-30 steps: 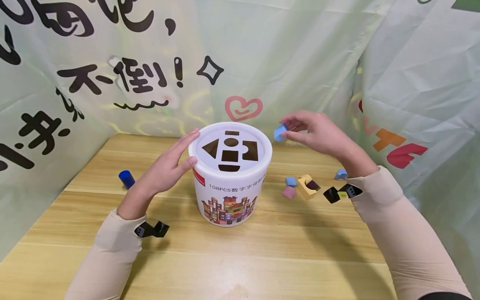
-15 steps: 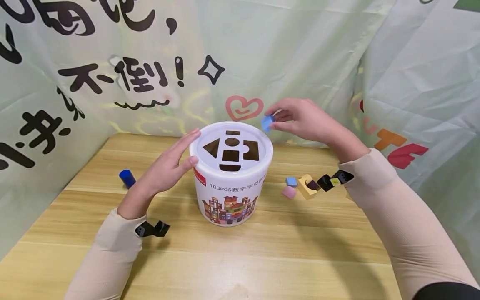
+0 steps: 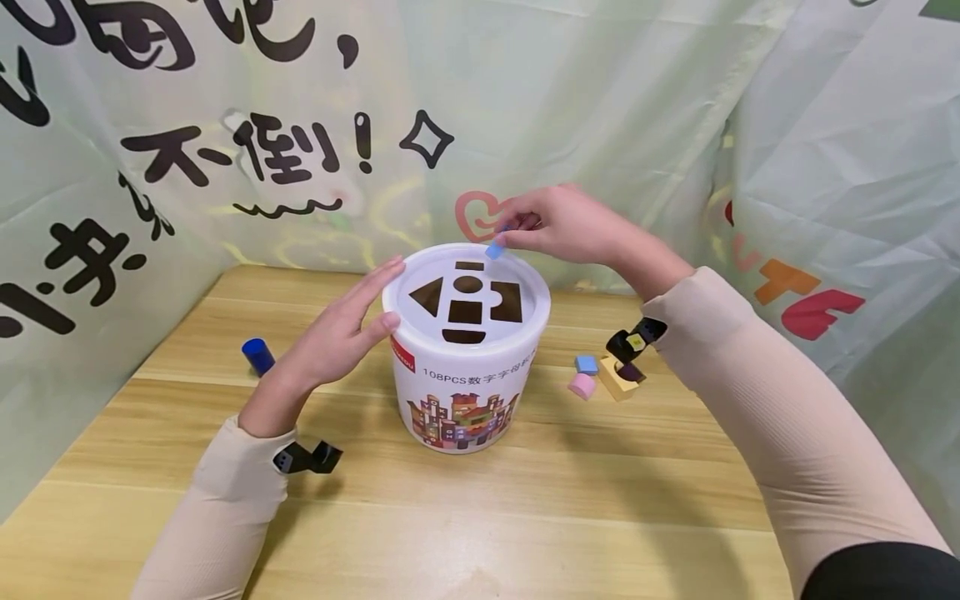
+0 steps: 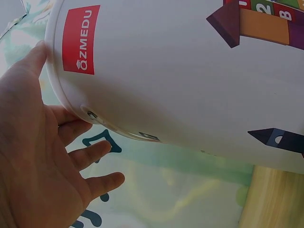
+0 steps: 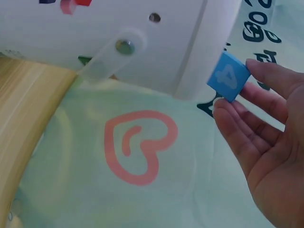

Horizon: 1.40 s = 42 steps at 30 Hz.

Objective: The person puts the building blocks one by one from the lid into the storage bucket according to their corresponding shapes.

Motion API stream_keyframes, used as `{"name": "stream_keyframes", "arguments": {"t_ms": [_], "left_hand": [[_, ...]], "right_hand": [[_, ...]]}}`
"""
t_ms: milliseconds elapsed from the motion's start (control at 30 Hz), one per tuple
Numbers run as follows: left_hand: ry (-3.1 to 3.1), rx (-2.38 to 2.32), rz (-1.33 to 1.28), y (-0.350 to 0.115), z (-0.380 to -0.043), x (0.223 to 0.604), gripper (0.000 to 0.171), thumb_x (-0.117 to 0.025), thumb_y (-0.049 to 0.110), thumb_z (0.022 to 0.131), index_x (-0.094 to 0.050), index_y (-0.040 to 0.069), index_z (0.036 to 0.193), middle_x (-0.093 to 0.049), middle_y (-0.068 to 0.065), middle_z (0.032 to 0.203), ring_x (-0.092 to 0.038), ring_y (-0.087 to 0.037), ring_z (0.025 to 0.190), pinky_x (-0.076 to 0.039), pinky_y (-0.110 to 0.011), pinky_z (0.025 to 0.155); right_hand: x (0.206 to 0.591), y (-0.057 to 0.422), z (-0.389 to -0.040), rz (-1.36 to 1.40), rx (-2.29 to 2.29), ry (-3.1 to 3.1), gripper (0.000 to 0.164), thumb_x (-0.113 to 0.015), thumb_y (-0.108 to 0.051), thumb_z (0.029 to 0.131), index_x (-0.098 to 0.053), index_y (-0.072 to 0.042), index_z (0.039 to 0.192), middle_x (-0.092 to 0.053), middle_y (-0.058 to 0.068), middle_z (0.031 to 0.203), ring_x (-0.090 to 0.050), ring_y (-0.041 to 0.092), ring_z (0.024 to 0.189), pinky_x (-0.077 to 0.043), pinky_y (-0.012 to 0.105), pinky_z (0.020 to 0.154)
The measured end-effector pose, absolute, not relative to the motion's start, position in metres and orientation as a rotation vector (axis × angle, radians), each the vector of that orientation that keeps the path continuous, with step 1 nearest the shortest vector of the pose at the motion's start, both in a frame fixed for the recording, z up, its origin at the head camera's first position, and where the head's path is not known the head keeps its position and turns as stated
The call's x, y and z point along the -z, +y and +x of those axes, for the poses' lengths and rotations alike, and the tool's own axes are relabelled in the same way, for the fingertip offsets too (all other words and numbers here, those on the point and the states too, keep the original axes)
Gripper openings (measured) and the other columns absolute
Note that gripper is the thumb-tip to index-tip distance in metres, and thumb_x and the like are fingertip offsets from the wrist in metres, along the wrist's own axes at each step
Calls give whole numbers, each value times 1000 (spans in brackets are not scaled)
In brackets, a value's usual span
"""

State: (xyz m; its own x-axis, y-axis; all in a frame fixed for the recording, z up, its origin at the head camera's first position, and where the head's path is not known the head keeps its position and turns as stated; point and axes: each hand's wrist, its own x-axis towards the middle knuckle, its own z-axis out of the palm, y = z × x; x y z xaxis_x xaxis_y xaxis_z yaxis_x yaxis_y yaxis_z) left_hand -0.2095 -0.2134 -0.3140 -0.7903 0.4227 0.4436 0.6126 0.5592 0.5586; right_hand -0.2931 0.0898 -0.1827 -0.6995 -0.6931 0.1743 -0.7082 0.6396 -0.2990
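A white bucket (image 3: pixel 465 367) stands upright on the table, its lid (image 3: pixel 394 293) cut with several shaped holes. My left hand (image 3: pixel 330 337) steadies the bucket from the left. Its thumb and extended index finger touch the rim, while the other fingers spread loosely beside the wall in the left wrist view. Between thumb and fingertips, my right hand (image 3: pixel 570 223) pinches a light blue block (image 5: pixel 229 77) marked with a white 4. In the head view the block overlaps the lid's back right part, close to the small rectangular hole at the back.
On the right of the table lie a blue block (image 3: pixel 587 365), a pink block (image 3: pixel 582 386) and a yellow arch block (image 3: pixel 618 382) with a dark piece by it. Left of the bucket is a dark blue cylinder (image 3: pixel 257 356). Printed cloth (image 3: pixel 600 100) hangs behind.
My right hand has carried the light blue block leftward, from beside the bucket to over the lid's back edge. My left hand has stayed at the rim.
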Motion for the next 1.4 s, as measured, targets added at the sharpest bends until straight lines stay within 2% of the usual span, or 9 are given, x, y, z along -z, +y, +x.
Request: {"name": "stream_keyframes", "arguments": {"t_ms": [333, 567, 1000, 1400], "left_hand": [[-2536, 1047, -866, -211, -210, 314, 67, -44, 52, 101, -25, 20, 157, -17, 1, 162, -17, -25, 147, -20, -66, 110], [-2532, 1037, -858, -210, -211, 313, 66, -43, 53, 100, -25, 23, 157, -17, 4, 162, -18, -23, 147, -21, -64, 110], [-2541, 1055, -850, -211, -211, 314, 70, -41, 57, 100, -26, 20, 156, -18, 0, 162, -18, -26, 147, -21, -66, 109], [-2535, 1050, -844, -213, -210, 316, 68, -42, 56, 100, -26, 21, 157, -18, 3, 162, -18, -25, 147, -21, -65, 110]], "right_hand": [[183, 66, -299, 1113, -459, -2936, 23, -63, -35, 96, -74, -14, 95, -70, -1, 87, -57, 16, 76, -42, 30, 66], [184, 53, -301, 1043, -419, -3016, 26, -62, -37, 96, -71, -13, 92, -69, 2, 81, -61, 17, 74, -45, 31, 68], [184, 38, -301, 971, -336, -3082, 33, -62, -43, 95, -68, -13, 84, -65, 3, 66, -62, 17, 65, -44, 31, 68], [186, 49, -304, 881, -530, -3101, 32, -61, -41, 96, -69, -11, 95, -65, 8, 82, -65, 19, 74, -48, 31, 71]]}}
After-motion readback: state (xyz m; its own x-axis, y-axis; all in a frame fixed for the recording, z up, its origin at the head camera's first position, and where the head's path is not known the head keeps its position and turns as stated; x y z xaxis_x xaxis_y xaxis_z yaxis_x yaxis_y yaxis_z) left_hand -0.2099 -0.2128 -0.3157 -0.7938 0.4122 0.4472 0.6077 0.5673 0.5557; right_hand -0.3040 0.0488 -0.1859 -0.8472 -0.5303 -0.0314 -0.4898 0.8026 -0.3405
